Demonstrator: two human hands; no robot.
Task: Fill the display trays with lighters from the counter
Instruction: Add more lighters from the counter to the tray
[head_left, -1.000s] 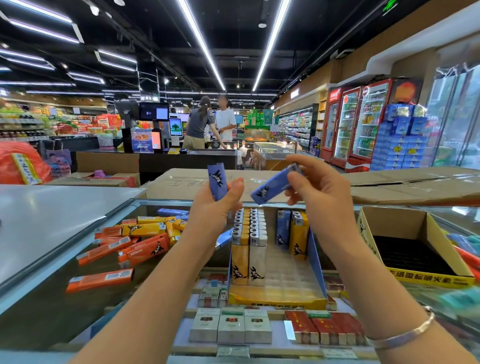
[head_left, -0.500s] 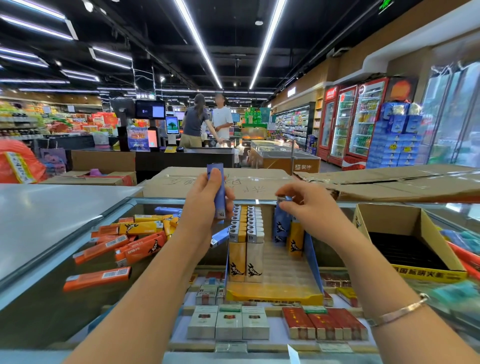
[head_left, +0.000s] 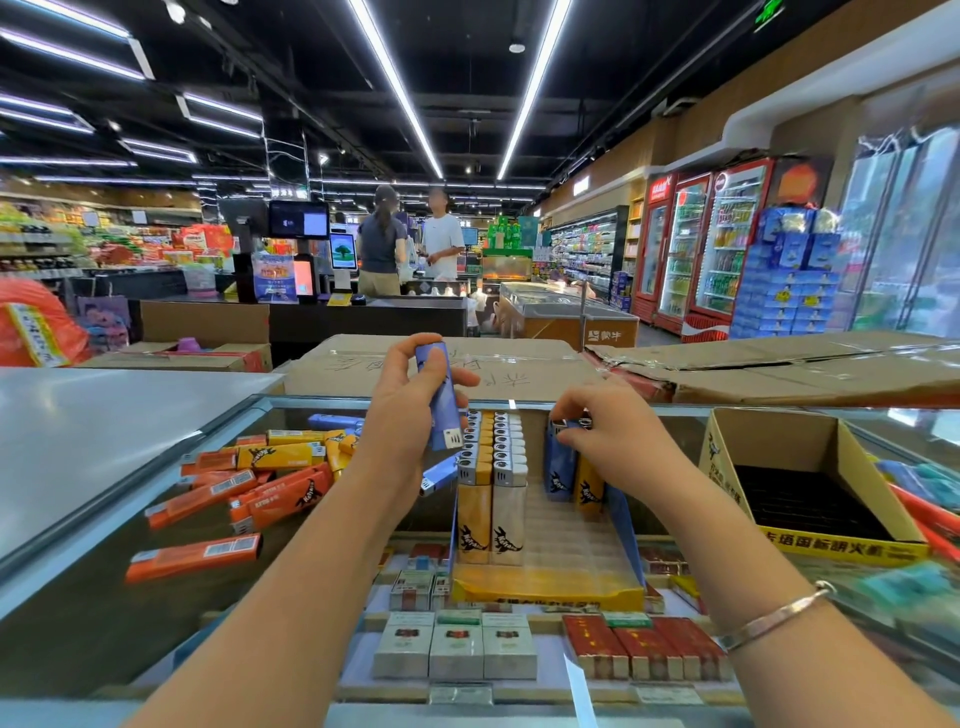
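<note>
Left hand (head_left: 410, 395) gripping blue lighter (head_left: 441, 410), right hand (head_left: 608, 423) pinching another (head_left: 561, 462) in half-filled display tray (head_left: 545, 590).

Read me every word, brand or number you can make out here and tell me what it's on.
"蒙牛": front of the chest freezer behind the counter.
Coca-Cola script: base of the red drinks fridge, partly legible.
Yellow strip on the open cardboard box: Chinese characters, too blurred to quote.
Handwriting on the taped carton: illegible.
Lighters' logos, barcodes, cigarette packs, price tags: too small.
</note>
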